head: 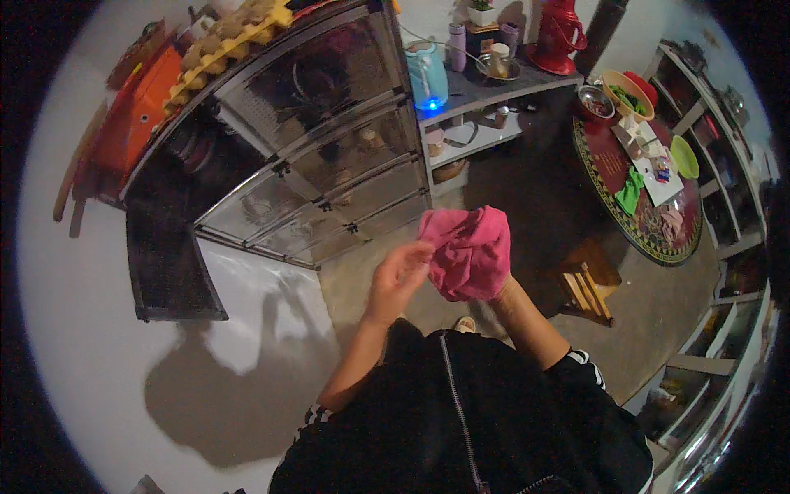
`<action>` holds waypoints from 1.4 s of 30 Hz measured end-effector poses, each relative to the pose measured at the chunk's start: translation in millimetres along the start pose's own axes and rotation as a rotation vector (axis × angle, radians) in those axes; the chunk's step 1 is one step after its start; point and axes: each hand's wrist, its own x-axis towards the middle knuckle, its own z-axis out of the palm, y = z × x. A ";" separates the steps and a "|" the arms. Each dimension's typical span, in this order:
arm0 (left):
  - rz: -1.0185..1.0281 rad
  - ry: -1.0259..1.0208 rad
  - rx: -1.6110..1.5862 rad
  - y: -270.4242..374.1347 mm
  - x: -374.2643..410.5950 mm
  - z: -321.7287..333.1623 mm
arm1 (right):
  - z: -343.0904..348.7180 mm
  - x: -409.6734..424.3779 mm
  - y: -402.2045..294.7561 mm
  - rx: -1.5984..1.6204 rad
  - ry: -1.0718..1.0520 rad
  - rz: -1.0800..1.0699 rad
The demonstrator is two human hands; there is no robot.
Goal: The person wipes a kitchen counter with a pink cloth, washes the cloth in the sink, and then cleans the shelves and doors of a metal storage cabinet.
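Note:
A crumpled pink cloth (470, 253) is in front of my body, bunched over my right hand, which it covers from the wrist up, so the fingers there are hidden. My left hand (404, 275) is at the cloth's left edge with its fingers bent; whether the fingertips pinch the cloth is unclear. Ahead of my hands stands a cabinet with glass-like doors (345, 154), one panel of which is swung out at the left.
A low shelf counter (524, 80) holds a light-blue kettle (426, 77) with a lit blue light. At right stand an oval table (592, 145) with bowls and a green cloth (630, 191), a small wooden stool (589, 290) and wall shelves (710, 364). Egg trays (228, 52) top the cabinet.

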 end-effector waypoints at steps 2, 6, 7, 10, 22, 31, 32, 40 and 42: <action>0.056 0.072 0.156 1.6 -5.0 -2.3 | 19.9 13.0 6.1 0.055 -0.079 0.063; 0.208 0.255 0.585 -5.3 -2.6 -21.6 | 32.0 51.5 50.8 0.314 0.000 0.225; 0.257 0.303 0.709 -9.5 -2.8 -36.4 | 29.0 59.5 62.8 0.355 0.043 0.254; 0.133 0.268 0.796 -4.1 -7.7 -87.9 | -7.9 97.5 110.3 -0.706 -0.214 0.057; -0.081 0.701 0.201 -26.7 -24.9 -265.9 | 96.1 188.7 166.7 0.228 0.053 0.494; 0.104 0.850 0.219 -4.2 -80.5 -373.8 | 196.1 287.4 183.8 -0.038 -0.047 0.222; 0.115 0.874 0.211 -2.3 -88.5 -381.2 | 204.4 306.9 184.3 0.000 -0.072 0.183; 0.139 0.949 0.196 0.6 -129.1 -413.3 | 195.9 454.2 178.5 -1.611 -0.153 -0.467; 0.059 0.967 0.079 -4.5 -132.2 -419.3 | 188.2 473.6 189.3 -1.882 -0.187 -0.508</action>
